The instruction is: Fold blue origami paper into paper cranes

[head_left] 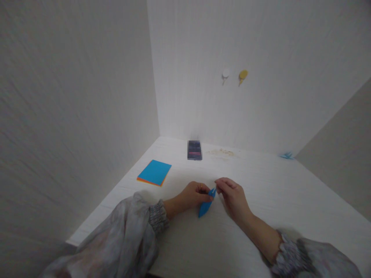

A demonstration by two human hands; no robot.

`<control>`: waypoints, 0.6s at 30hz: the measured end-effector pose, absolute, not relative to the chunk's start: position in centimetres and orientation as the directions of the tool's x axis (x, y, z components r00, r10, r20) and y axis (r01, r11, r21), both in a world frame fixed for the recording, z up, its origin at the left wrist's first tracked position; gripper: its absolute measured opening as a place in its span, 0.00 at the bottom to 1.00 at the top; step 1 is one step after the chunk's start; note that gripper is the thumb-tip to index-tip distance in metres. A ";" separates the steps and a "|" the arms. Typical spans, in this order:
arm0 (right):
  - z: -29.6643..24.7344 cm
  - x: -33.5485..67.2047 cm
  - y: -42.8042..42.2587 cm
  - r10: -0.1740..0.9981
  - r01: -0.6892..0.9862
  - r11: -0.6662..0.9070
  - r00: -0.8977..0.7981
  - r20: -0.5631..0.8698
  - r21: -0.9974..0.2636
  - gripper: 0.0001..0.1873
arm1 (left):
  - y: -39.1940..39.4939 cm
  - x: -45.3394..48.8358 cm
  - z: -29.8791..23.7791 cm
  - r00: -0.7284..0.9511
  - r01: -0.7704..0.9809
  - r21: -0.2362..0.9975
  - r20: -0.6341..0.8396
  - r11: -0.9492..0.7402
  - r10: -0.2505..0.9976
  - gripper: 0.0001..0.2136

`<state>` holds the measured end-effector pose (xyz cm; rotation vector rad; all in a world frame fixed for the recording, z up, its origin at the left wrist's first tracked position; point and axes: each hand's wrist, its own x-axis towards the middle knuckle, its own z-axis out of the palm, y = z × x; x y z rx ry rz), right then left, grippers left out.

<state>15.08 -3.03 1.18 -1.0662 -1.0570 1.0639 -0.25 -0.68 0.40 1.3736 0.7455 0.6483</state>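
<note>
My left hand [197,194] pinches a narrow piece of folded blue paper [205,207] between thumb and fingers, a little above the table. The paper is slim and pointed, slanting from lower left to upper right, with a pale edge near its top. At that upper tip, my right hand [232,195] has its thumb and index finger closed; the exact contact is small and hard to see. A stack of square paper [155,172] lies to the left, blue on top with orange and yellow edges showing beneath.
Against the back wall stands a small dark, blurred-out object [194,150]. A blue folded paper piece [286,155] lies in the far right corner. White [225,73] and yellow [243,74] round hooks are on the back wall. Walls enclose the white table [261,181] left, back and right.
</note>
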 end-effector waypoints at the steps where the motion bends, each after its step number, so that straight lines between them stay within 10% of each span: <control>1: 1.3 15.4 -2.7 0.965 -0.155 0.154 0.236 0.114 -0.976 0.07 | -0.7 -0.2 0.4 0.624 0.032 0.993 -0.110 0.116 0.774 0.10; 18: 0.4 15.1 -2.7 0.999 -0.126 -0.013 -0.050 -0.007 -0.992 0.09 | -0.4 -0.6 1.2 0.567 0.084 0.993 -0.114 0.081 0.816 0.10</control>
